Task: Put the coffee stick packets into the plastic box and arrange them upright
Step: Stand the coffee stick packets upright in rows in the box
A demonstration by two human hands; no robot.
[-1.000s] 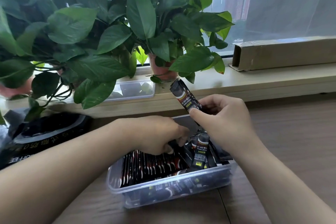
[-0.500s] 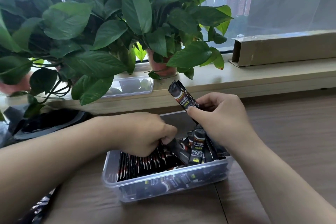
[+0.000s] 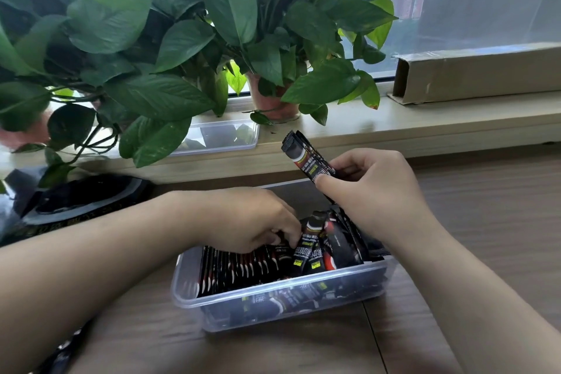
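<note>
A clear plastic box [image 3: 273,297] stands on the wooden table, packed with black coffee stick packets [image 3: 243,266] standing on edge in a row at its left. Looser packets [image 3: 337,249] lean at the right end. My left hand [image 3: 249,218] reaches into the box, fingers curled down among the packets beside a leaning packet [image 3: 308,247]; what it holds is hidden. My right hand [image 3: 373,194] hovers above the box's far right and pinches a small bundle of packets [image 3: 306,158], tilted up and to the left.
Leafy potted plants [image 3: 182,39] fill the windowsill behind, with a clear box lid [image 3: 224,136] under the leaves. A long cardboard box [image 3: 476,73] lies on the sill at right. A black coffee bag [image 3: 82,200] lies on the table at left.
My left hand shifted rightward along the packet row toward the leaning packets. My right hand keeps the bundle in nearly the same place.
</note>
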